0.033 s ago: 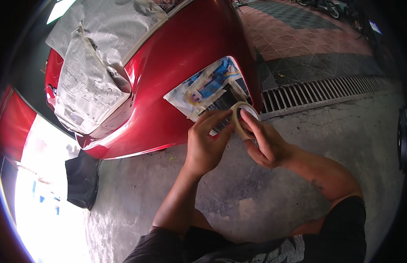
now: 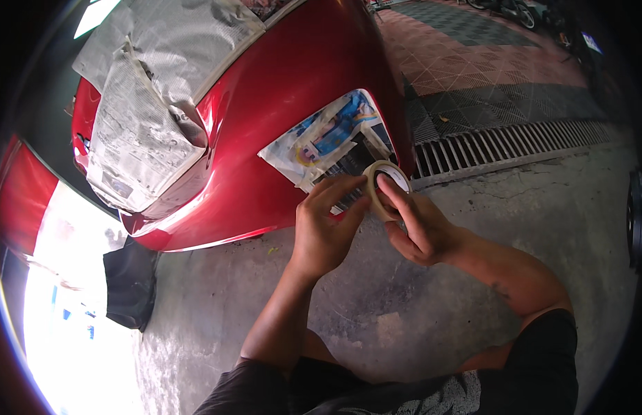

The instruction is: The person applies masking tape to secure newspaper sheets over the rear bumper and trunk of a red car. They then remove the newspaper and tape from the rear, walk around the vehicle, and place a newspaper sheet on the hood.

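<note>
My right hand [image 2: 428,232] holds a pale roll of masking tape [image 2: 371,197], with fingers in and around its ring. My left hand [image 2: 324,225] is bent toward the roll's left edge, its index finger and thumb closed at the tape there. Whether a loose tape end is between those fingertips is too small to tell. Just beyond both hands is the corner of a glossy red car body [image 2: 245,149]. A recess in it is covered with coloured printed paper [image 2: 328,135], whose lower edge my left hand partly hides.
Grey newspaper sheets [image 2: 144,149], taped along their edges, cover the car's left part. A dark sheet [image 2: 129,283] hangs at lower left. Right of the car run a floor grate [image 2: 507,149] and tiles [image 2: 487,62]. Concrete floor [image 2: 404,304] lies below my hands; a dark round object [image 2: 637,221] stands far right.
The tape roll and my right fingers have shifted very slightly; otherwise the hands and the car look the same.
</note>
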Tool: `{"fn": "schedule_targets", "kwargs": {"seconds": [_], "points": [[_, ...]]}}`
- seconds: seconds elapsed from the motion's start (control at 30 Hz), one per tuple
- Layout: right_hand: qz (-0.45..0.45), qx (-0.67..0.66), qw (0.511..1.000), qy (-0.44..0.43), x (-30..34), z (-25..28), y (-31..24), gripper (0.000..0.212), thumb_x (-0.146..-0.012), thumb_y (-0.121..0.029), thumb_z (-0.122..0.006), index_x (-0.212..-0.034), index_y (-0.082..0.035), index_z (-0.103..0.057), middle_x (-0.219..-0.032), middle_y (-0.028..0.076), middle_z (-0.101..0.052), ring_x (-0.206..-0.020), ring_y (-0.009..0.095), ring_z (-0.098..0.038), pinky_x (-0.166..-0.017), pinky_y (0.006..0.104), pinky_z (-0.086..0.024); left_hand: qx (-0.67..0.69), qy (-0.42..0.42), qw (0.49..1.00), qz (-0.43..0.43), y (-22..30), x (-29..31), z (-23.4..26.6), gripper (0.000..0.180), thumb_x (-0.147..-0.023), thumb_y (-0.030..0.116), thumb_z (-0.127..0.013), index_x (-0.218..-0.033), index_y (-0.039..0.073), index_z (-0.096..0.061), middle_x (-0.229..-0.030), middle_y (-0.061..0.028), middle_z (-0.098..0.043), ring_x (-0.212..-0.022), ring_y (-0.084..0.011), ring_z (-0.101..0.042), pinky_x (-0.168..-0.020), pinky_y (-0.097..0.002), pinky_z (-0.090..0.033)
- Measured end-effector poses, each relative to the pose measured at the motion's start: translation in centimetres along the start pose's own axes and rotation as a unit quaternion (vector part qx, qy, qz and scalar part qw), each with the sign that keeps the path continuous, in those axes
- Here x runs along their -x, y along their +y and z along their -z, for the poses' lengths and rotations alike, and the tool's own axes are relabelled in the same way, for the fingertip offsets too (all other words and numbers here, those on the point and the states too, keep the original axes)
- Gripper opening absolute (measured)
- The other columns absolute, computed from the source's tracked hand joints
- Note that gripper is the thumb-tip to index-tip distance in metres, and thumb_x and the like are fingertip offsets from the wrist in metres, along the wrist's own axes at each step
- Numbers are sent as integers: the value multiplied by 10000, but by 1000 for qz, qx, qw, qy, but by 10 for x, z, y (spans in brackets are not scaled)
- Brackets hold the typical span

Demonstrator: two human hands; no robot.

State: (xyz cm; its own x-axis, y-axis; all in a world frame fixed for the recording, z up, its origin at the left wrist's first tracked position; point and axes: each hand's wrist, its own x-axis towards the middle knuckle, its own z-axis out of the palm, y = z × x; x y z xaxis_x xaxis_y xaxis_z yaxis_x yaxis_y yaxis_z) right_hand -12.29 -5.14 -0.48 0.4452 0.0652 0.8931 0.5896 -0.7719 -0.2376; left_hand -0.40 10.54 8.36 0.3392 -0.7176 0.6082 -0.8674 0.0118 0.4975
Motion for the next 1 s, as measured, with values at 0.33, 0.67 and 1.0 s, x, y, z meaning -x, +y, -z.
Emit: {"fn": "schedule_targets", "kwargs": {"seconds": [0.33, 0.67, 1.0], "points": [[29, -5, 997, -67, -4, -7, -7, 916, -859, 49, -613, -1643, -86, -159, -1009, 167, -645, -811, 332, -668, -704, 447, -547, -159, 24, 986, -48, -16, 20, -10, 126, -899, 33, -673, -1017, 23, -629, -904, -163, -676, -813, -371, -678, -707, -443, -545], [-131, -179, 967, -123, -20, 11, -19, 792, -902, 46, -582, -1608, -39, -234, -954, 151, -679, -785, 278, -687, -694, 421, -541, 201, -136, 955, 170, -33, 25, 19, 171, -1031, 166, -622, -1072, 10, -566, -959, -56, -593, -908, -137, -555, -801, -304, -465], [-56, 224, 973, 17, -53, 31, -9, 319, -955, -126, -664, -1261, -44, -626, -622, 60, -667, -506, 219, -663, -518, 363, -530, 29, 20, 988, 148, 13, 17, 12, 133, -947, 110, -742, -946, 8, -657, -870, -37, -670, -823, -94, -595, -776, -262, -483]]}}
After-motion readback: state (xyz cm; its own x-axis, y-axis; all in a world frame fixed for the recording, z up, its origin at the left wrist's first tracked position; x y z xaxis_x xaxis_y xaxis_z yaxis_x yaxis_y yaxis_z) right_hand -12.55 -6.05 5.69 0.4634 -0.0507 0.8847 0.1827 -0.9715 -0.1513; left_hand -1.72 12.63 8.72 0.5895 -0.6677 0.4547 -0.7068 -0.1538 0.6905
